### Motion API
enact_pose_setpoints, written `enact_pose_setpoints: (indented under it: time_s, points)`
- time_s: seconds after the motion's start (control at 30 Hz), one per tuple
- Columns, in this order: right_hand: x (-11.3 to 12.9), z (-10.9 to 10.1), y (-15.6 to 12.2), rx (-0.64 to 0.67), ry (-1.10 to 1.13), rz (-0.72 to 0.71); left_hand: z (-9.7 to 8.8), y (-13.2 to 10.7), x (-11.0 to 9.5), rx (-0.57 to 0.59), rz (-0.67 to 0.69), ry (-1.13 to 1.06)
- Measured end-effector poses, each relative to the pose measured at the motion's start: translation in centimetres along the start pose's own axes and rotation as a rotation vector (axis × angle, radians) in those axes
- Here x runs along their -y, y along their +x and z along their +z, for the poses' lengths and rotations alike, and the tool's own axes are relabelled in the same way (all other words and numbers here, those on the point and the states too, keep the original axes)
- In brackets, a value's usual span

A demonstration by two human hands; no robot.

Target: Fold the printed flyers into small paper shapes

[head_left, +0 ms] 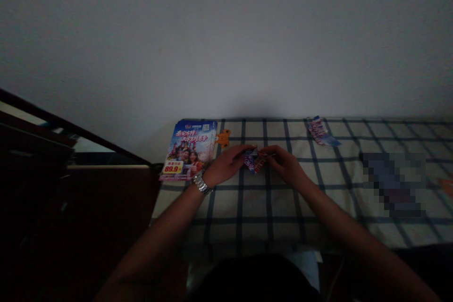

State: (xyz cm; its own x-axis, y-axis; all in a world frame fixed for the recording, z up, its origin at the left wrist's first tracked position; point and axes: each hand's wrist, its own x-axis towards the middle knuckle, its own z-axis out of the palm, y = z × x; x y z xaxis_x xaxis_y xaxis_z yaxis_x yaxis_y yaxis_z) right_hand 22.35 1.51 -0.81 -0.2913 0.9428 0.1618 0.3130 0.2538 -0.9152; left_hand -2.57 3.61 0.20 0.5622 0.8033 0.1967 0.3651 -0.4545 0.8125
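A small folded piece of coloured paper (254,160) rests on the checked cloth (269,198) between my two hands. My left hand (226,166), with a metal watch (201,183) on its wrist, pinches the paper's left side. The fingers of my right hand (285,164) pinch its right side. Both hands lie low on the cloth, fingers closed on the paper.
A stack of colourful flyers (189,148) lies at the cloth's left edge, with a small orange object (223,138) beside it. Another folded paper piece (321,132) lies near the wall. A blurred patch (394,181) sits to the right. Dark furniture (71,188) stands at left.
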Motion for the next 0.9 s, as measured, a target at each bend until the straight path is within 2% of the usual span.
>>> enact_pose_setpoints:
  time_s: [0.2,0.4,0.5,0.63,0.73,0.9]
  points:
    - [0.2,0.1,0.0,-0.008,0.108,0.045,0.2,0.1,-0.6,-0.079,-0.025,-0.029]
    - [0.0,0.6,0.4,-0.078,0.220,0.104,0.0,0.1,-1.1,-0.062,0.008,-0.047]
    - [-0.1,0.7,0.4,-0.071,0.228,0.108,0.0,0.0,-1.2,-0.033,0.004,-0.125]
    - [0.3,0.6,0.2,-0.056,0.211,0.101,0.1,0.0,-1.4,-0.097,-0.094,-0.273]
    - [0.8,0.5,0.0,-0.007,0.186,0.087,0.3,0.1,-1.4,-0.171,-0.216,-0.249]
    - [1.5,0.6,-0.2,0.061,0.124,0.068,0.5,0.4,-0.8,-0.185,-0.241,-0.188]
